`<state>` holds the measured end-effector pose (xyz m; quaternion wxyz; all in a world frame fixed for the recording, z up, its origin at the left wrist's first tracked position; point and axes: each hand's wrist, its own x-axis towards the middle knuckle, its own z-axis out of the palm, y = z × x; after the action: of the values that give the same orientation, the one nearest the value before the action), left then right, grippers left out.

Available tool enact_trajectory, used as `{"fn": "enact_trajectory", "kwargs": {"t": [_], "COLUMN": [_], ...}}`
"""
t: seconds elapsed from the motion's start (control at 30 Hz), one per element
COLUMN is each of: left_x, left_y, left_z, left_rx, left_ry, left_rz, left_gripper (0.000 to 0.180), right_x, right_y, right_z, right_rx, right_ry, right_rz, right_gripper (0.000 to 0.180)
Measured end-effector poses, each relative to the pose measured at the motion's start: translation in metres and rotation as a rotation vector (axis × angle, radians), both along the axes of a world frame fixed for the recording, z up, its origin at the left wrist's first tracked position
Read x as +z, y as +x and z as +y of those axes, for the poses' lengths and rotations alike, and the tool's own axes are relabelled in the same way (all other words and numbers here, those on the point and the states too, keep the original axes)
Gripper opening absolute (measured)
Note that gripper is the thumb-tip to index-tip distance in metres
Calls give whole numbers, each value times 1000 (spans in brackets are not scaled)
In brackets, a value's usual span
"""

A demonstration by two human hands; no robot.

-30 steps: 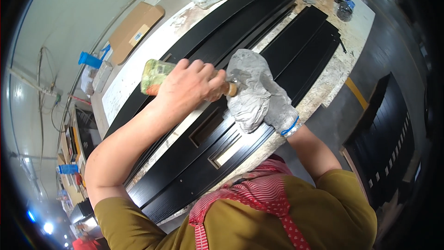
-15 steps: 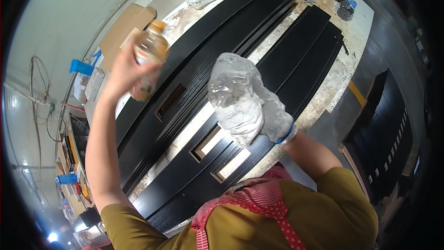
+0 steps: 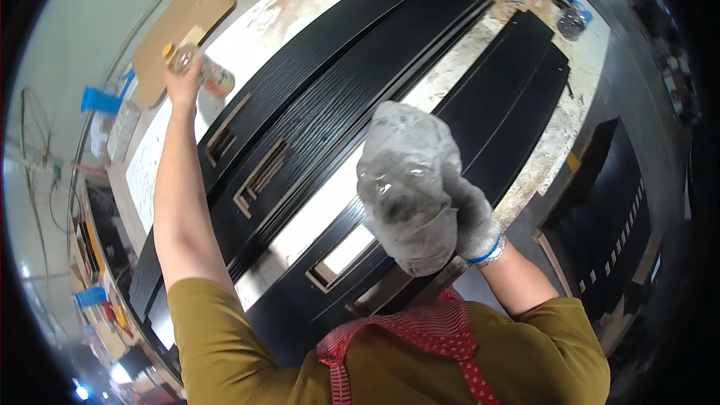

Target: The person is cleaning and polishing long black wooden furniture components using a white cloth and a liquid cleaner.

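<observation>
"Black panels [image 3: 360, 75], where do they lie?"

"In two long rows across the white table [image 3: 319, 206], from its near edge toward its far edge. A pale strip of tabletop shows between the rows, and both rows have rectangular cut-outs at the end toward the person."

"Anything else large?"

"Another dark panel [image 3: 600, 217], with a line of small slots, leans past the table's right edge. A brown cardboard sheet [image 3: 187, 11] lies along the table's left edge."

"What is at the right hand [image 3: 474, 217]?"

"A grey-white wad [image 3: 412, 210], with shiny spots and a dark smudge. It is over the near row, close to the table's near edge; whether it touches the panel cannot be told. The hand wears a grey glove, and its fingers are hidden behind the wad, so how they grip cannot be told either."

"And the left?"

"The left hand [image 3: 182, 88] reaches out near the table's left edge, just beside the cardboard. Its fingers are wrapped around the upper part of a clear bottle [image 3: 216, 79] with a coloured label. The bottle is tilted, its top toward the left edge; whether it rests on the table is unclear."

"Smallest things?"

"An orange cap [image 3: 169, 50] on the bottle, and a thin blue band [image 3: 491, 250] at the glove's cuff."
</observation>
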<state>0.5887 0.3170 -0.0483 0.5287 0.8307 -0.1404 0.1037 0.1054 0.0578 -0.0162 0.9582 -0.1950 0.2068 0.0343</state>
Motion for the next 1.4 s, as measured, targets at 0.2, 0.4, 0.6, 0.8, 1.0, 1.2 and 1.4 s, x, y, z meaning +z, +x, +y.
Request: {"fn": "enact_trajectory", "kwargs": {"t": [0.2, 0.4, 0.6, 0.8, 1.0, 1.2, 1.4], "left_x": [25, 91, 64, 12, -7, -3, -11], "left_y": [1, -209, -470, -564, -568, -554, -564], "left_z": [22, 150, 441, 428, 392, 386, 390], "left_rx": [51, 85, 1035, 977, 785, 790, 889], "left_ry": [330, 257, 424, 891, 705, 715, 736], "left_rz": [-111, -299, -120, -82, -25, -40, -29], "left_gripper": [48, 60, 28, 34, 25, 26, 26], "right_x": [-21, -18, 4, 60, 37, 35, 49], "right_y": [1, 6, 27, 80, 71, 78, 83], "right_z": [7, -7, 17, 171, 276, 424, 324], "right_rx": [-129, -160, 84, 757, 797, 1006, 1259], "right_ry": [-122, -345, -517, -1147, -2185, -1982, -2073], "right_rz": [38, 78, -85, -447, -1379, -1461, -964], "right_gripper": [68, 56, 54, 44, 30, 19, 20]}}
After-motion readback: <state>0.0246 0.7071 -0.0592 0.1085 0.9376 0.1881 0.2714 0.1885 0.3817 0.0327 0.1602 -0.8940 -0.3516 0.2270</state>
